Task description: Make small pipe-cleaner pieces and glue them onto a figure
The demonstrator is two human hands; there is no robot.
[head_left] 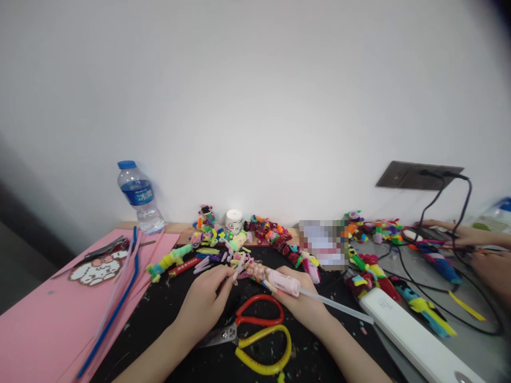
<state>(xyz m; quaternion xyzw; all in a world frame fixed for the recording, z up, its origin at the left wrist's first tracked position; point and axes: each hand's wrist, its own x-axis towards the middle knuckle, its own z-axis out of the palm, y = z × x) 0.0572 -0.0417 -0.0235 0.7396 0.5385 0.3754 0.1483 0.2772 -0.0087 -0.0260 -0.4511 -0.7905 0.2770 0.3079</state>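
Observation:
My right hand (301,300) is closed round a pink glue gun (279,281) with a clear glue stick (339,307) sticking out behind it to the right. Its nozzle end meets a small pink craft piece (244,267) that my left hand (205,298) pinches between fingertips. Both hands hover over a black mat (167,314). Red-and-yellow handled scissors (259,332) lie on the mat just below my hands.
Pink foam sheets (48,324) with pipe cleaners (120,298) and a tool lie left. A water bottle (139,198) stands against the wall. Several colourful pipe-cleaner crafts (275,236) crowd the back. A white power strip (415,335) and cables lie right, near another person's hands (475,239).

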